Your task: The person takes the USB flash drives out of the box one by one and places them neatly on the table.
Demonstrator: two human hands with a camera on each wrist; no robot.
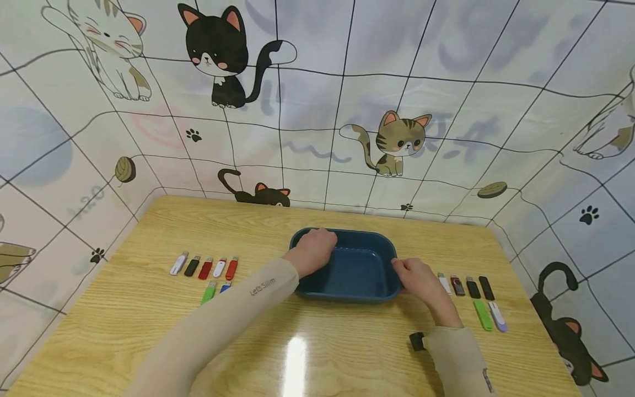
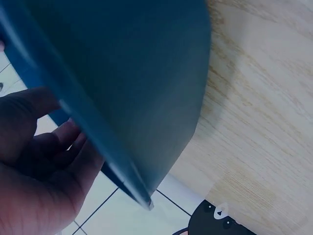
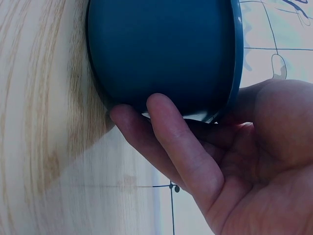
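Note:
A dark blue rectangular plastic basin (image 1: pixel 357 270) is at the middle of the wooden table, and no item shows inside it in the head view. At its left side my left hand (image 1: pixel 312 251) grips the rim, the arm reaching across the near-left corner. The left wrist view has this hand (image 2: pixel 44 161) at the rim, fingers partly hidden by the wall. My right hand (image 1: pixel 415 278) holds the right rim with its thumb on top. In the right wrist view, two fingertips (image 3: pixel 161 105) lie against the basin's outer wall (image 3: pixel 161 58).
Several USB sticks (image 1: pixel 204 268) in white, black, red, green and blue lie left of the basin, partly behind my left sleeve (image 1: pixel 238 309). Right of my right hand lie several more USB sticks (image 1: pixel 473 286). Cat-patterned cloth (image 1: pixel 317 110) walls the table's back and sides.

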